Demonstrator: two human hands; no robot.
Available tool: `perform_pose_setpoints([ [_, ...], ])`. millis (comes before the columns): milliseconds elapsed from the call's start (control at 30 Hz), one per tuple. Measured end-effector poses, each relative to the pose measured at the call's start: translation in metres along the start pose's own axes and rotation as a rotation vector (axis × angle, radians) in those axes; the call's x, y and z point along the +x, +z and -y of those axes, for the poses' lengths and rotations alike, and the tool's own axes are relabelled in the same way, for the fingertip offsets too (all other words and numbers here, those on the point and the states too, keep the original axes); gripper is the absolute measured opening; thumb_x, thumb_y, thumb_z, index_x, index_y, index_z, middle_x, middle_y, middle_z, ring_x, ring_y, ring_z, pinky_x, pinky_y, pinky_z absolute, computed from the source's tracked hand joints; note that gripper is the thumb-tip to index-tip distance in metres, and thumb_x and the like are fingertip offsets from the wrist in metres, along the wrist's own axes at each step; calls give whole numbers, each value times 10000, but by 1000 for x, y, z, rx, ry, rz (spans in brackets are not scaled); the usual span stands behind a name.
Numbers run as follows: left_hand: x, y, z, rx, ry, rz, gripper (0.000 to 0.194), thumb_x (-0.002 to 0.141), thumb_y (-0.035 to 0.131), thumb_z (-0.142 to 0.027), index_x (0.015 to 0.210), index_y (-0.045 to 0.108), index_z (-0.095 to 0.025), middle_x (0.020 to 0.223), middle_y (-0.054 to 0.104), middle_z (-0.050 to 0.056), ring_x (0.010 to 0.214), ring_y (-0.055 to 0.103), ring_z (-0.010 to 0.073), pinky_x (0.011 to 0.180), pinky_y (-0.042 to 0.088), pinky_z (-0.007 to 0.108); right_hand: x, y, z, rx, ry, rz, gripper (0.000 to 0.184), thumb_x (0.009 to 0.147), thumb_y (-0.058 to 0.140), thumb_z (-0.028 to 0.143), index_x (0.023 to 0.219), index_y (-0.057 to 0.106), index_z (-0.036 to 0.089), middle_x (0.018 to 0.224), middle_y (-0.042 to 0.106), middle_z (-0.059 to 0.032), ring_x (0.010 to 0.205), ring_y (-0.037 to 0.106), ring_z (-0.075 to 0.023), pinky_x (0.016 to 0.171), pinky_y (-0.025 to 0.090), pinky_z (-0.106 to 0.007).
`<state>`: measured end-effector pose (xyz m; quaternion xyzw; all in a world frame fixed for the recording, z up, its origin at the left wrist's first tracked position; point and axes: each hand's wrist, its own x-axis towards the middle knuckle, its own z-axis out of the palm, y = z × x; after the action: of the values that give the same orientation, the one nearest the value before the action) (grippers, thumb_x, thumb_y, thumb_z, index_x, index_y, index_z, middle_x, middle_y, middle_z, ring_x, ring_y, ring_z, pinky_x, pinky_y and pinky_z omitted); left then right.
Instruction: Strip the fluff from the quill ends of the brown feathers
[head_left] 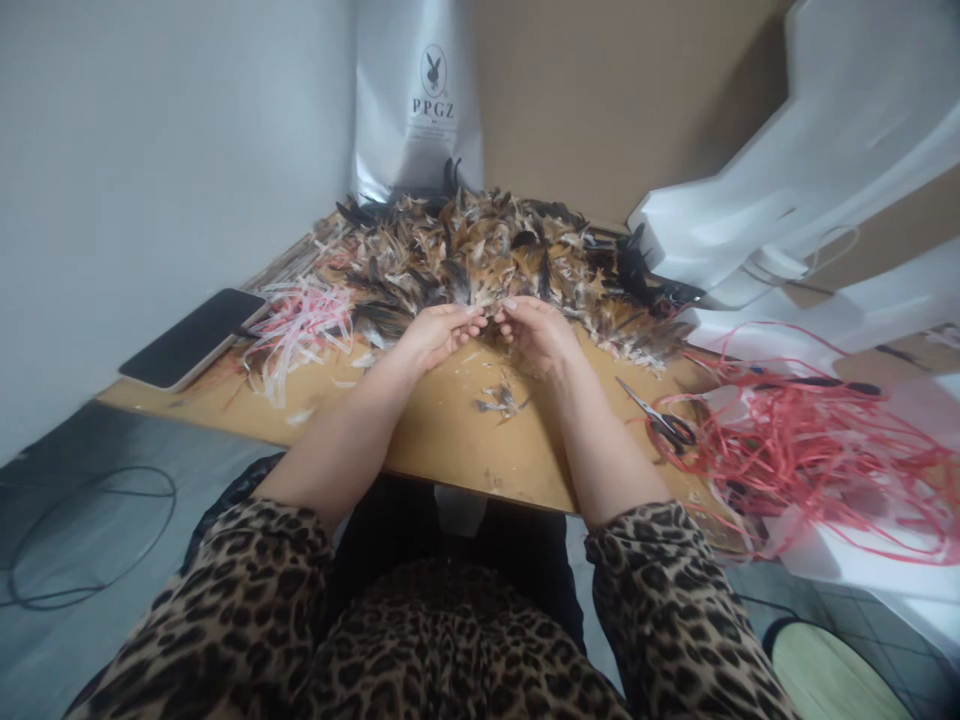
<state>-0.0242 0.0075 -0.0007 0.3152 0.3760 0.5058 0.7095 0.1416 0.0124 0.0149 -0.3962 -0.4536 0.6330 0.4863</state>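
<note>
A large pile of brown, black and pale feathers [465, 235] covers the back of the wooden table. At its front edge my left hand [446, 335] and my right hand [538, 335] face each other, their fingertips close together. Both are closed in a pinch. A small pale tuft of feathers appears between the fingertips; its details are too blurred to make out. Just below the hands, a few loose feathers [502, 402] lie on the tabletop [450, 430].
Scissors [667, 425] lie right of my right forearm, beside a tangle of red plastic ribbon [817, 450]. Pink and white strips [300, 320] lie at left, near a phone [191, 338]. A white printed bag [416, 100] stands behind the feathers. A cable [94, 590] loops on the floor.
</note>
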Motion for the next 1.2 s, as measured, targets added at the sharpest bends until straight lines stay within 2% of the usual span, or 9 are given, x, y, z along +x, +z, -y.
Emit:
perform_pose_setpoints([
  [200,0,1,4,8,-11,54,63,806,629,-85,759,657,-53,686,686,65,515,588,35,464,425,108,3,10,-15,-170,-107,-121,257,596,753,392,727,687,181,555,611,33,501,488,-68,477,361,-187],
  [433,1,1,3,3,-39,55,93,823,594,-69,781,672,-41,682,689,74,499,576,31,448,415,103,-3,15,-10,-443,-290,-194,165,671,685,346,678,711,184,606,634,17,570,519,-99,575,409,-229],
  [700,1,1,5,51,-39,66,111,813,609,-68,719,658,-34,632,659,60,474,558,26,442,408,105,-1,8,-11,-700,-428,-167,141,716,636,292,666,718,189,675,666,1,688,578,-135,681,426,-259],
  [833,1,0,8,108,-14,80,140,790,657,-115,667,636,-51,599,641,46,451,538,24,440,403,116,-2,9,-10,-622,-343,-153,119,689,666,296,669,690,181,650,650,14,617,541,-110,629,411,-245],
  [967,0,1,7,170,15,76,174,808,639,-132,653,626,-54,563,624,38,430,535,29,430,395,122,-2,11,-8,-423,-192,-170,213,622,729,356,622,618,173,533,578,37,484,453,-77,504,350,-220],
  [1100,-1,3,8,177,28,36,147,819,625,-129,689,629,-59,593,644,39,436,544,33,422,388,127,1,9,-10,-343,-172,-225,281,600,737,395,576,571,169,453,518,47,417,389,-60,433,269,-208],
  [1200,-1,3,8,153,26,29,131,825,622,-139,722,635,-60,652,674,54,471,565,34,450,409,127,2,7,-12,-350,-169,-205,297,590,743,409,563,569,169,431,494,51,405,370,-57,421,245,-210],
])
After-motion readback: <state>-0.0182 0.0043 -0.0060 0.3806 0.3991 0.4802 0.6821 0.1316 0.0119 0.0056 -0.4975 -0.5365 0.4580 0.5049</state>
